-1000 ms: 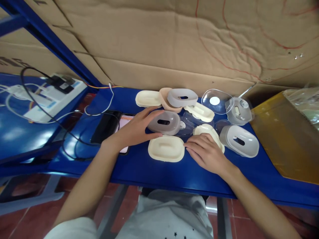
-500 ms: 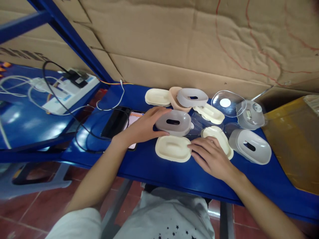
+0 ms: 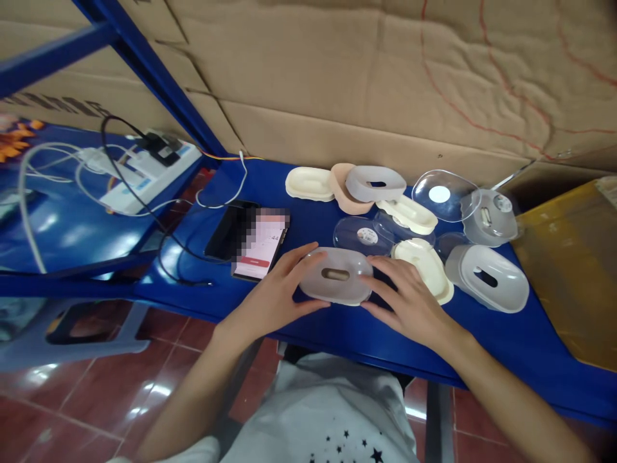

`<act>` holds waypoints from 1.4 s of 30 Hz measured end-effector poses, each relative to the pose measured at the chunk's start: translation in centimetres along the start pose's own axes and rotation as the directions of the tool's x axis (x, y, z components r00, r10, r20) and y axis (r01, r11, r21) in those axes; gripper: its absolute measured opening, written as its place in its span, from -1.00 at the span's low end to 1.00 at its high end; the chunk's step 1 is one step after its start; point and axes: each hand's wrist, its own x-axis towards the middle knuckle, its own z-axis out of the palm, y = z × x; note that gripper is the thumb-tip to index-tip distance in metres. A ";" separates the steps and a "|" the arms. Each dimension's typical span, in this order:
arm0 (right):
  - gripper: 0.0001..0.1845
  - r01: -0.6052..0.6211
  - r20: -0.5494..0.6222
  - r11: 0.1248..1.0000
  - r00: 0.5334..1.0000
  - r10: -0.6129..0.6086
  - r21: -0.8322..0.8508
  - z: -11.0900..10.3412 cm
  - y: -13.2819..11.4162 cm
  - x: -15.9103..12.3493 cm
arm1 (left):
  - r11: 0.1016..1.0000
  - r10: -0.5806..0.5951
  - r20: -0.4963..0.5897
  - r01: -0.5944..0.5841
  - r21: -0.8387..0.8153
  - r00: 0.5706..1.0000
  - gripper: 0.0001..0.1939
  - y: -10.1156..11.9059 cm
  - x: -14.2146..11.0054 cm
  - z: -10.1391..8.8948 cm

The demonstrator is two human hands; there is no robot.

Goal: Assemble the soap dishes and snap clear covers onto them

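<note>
A grey translucent cover with a slot (image 3: 336, 275) sits near the front edge of the blue table (image 3: 337, 331). My left hand (image 3: 272, 294) curls round its left side, thumb in front and fingers behind. On its right side, the spread fingers of my right hand (image 3: 409, 299) press against it. The cream tray that lay here is no longer visible; the cover stands where it was. A cream tray (image 3: 424, 267) lies just beyond my right hand.
Another grey slotted cover (image 3: 486, 278) lies right. Clear lids (image 3: 360, 235), cream trays (image 3: 308, 183) and a peach tray with a grey cover (image 3: 376, 183) lie further back. Two phones (image 3: 260, 244) lie left, a power strip with cables (image 3: 149, 167) far left, a yellow box (image 3: 573, 257) right.
My left hand brought the grey cover forward from behind and set it over the cream tray. My right hand moved from the tray's edge to the cover's right side.
</note>
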 end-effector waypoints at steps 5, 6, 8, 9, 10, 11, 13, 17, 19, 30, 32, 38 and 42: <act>-0.63 -0.002 0.024 1.000 1.000 0.002 -0.001 0.0 0.3 -0.3 | 1.000 -0.010 0.027 0.011 -0.015 1.000 -0.11 -0.2 0.5 0.6; -0.63 -0.005 0.030 1.000 1.000 0.004 0.002 -0.1 0.3 -0.3 | 1.000 -0.016 0.034 0.016 -0.019 0.999 -0.10 -0.1 0.6 0.7; -0.64 -0.004 0.047 1.000 0.999 0.004 0.006 -0.3 0.3 -0.4 | 1.000 -0.021 0.047 0.022 -0.022 0.999 -0.10 0.0 0.7 0.8; -0.65 0.001 0.055 1.000 0.999 -0.002 0.006 -0.3 0.3 -0.3 | 1.000 -0.016 0.053 0.017 -0.023 0.998 -0.10 0.1 0.7 0.8; -0.66 0.009 0.062 1.000 0.998 -0.010 0.005 -0.4 0.3 -0.3 | 1.000 -0.008 0.059 0.009 -0.024 0.998 -0.10 0.1 0.6 0.9; -0.68 0.018 0.070 1.000 0.997 -0.018 0.003 -0.4 0.2 -0.3 | 1.000 0.000 0.062 0.001 -0.023 0.998 -0.11 0.2 0.6 0.9; -0.71 0.033 0.079 0.999 0.996 -0.033 0.002 -0.5 0.1 -0.2 | 1.000 0.014 0.061 -0.013 -0.019 0.998 -0.14 0.2 0.5 1.0; -0.73 0.036 0.088 0.999 0.995 -0.036 0.007 -0.5 -0.1 -0.1 | 0.999 0.032 0.044 -0.032 0.004 0.999 -0.17 0.2 0.4 1.4; -0.73 0.033 0.096 0.999 0.995 -0.034 0.010 -0.7 0.0 -0.2 | 0.999 0.037 0.042 -0.037 0.014 0.998 -0.17 0.4 0.4 1.6; -0.76 -0.086 -0.002 0.994 0.996 0.086 -0.072 -2.6 2.1 -0.6 | 0.987 0.129 0.050 -0.133 0.089 0.990 -0.47 0.8 7.1 -1.4; -0.76 -0.096 -0.006 0.991 0.995 0.096 -0.090 -2.3 2.3 -0.5 | 0.975 0.171 0.117 -0.185 0.122 0.978 -0.49 0.1 9.5 -1.8; -0.71 -0.204 -0.009 0.971 0.979 0.205 -0.126 -1.9 2.9 -0.7 | 0.961 0.204 0.279 -0.247 0.128 0.938 -0.44 -1.9 13.3 -1.3; -0.68 -0.278 0.004 0.947 0.959 0.282 -0.160 -1.8 3.5 -0.9 | 0.967 0.210 0.295 -0.242 0.075 0.932 -0.36 -3.1 13.5 -0.9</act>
